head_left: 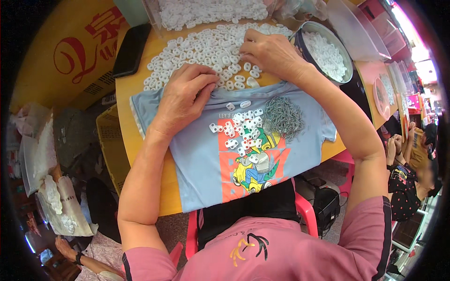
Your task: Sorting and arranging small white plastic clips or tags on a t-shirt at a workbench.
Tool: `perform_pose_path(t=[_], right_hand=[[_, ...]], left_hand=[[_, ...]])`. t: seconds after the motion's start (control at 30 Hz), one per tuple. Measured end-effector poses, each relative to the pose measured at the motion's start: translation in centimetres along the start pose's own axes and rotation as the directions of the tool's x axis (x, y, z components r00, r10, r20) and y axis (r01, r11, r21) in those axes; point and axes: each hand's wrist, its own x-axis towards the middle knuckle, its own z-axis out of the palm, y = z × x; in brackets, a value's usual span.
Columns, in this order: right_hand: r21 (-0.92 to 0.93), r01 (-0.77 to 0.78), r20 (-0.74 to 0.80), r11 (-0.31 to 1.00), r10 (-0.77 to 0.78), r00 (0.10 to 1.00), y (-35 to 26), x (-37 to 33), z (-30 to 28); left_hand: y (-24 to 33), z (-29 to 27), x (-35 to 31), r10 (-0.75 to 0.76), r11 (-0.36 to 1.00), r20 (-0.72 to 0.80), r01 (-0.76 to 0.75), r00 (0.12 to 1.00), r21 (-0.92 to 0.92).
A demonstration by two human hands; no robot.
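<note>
Loose white plastic pieces (206,49) lie heaped on the far part of the yellow table (124,100), too many to count. Right hand (269,51) rests fingers-down in the heap's right edge, fingers curled together over a few pieces; whether any is pinched I cannot tell. Left hand (185,96) sits at the heap's near edge, fingers bent and closed toward the palm, touching the blue shirt (197,159) spread as a work mat. Looks like the picking-up stage: both hands drawing pieces from the heap. The next move calls for a fine fingertip pinch on single small pieces. On the shirt: one smaller cluster of white pieces (241,131), one pile of small metal pins (282,118) just right of it. One round tin (300,40) of white pieces far right; one dark phone (131,49) far left.
</note>
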Motion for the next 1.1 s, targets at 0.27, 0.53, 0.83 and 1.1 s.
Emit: perform_pose_path(t=[0.27, 0.53, 0.83, 1.1], right_hand=[[0.086, -0.078, -0.056, 0.993, 0.083, 0.995, -0.5, -0.6, 0.3], [0.010, -0.039, -0.095, 0.999, 0.039, 0.995, -0.6, -0.4, 1.3], [0.093, -0.030, -0.035, 0.995, 0.033, 0.999, 0.5, -0.1, 2.0], [0.255, -0.294, 0.245, 0.921, 0.232, 0.941, 0.4, 1.4, 0.1]], left_hand=[[0.2, -0.2, -0.1, -0.008, 1.000, 0.016, 0.008, 1.000, 0.004], [0.6, -0.1, 0.3, -0.010, 0.999, 0.027, 0.008, 1.000, 0.047], [-1.3, -2.7, 1.2, -0.402, 0.781, 0.138, 0.418, 0.905, -0.464], [-1.5, -4.7, 3.0, -0.423, 0.817, 0.169, 0.456, 0.890, -0.354]])
